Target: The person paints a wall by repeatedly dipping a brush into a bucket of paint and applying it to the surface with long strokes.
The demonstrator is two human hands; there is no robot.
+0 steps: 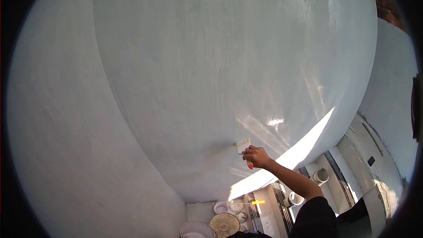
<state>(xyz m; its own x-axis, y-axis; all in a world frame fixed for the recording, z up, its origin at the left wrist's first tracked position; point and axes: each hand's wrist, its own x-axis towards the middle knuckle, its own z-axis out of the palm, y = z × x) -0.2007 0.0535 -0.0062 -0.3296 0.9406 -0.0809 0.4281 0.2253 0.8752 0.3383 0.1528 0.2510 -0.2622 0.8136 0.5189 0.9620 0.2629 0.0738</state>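
Note:
My right hand (257,156) is closed round the handle of a wide, flat paintbrush (243,143). The brush's pale bristles point up and left, right at the surface of the large grey-blue wall (211,83). Below my fist the red tip of the handle sticks out. Wet, shiny streaks run over the wall above and to the right of the brush. A bright band of sunlight crosses the wall beside my wrist. My left hand is out of view.
Steps (269,213) with dark striped edges rise at the lower right, with a bucket (320,176) and another container (294,199) on them. A round lid (224,224), a large tub (197,229) and a small pot (221,207) stand at the bottom. Another wall (75,128) meets on the left.

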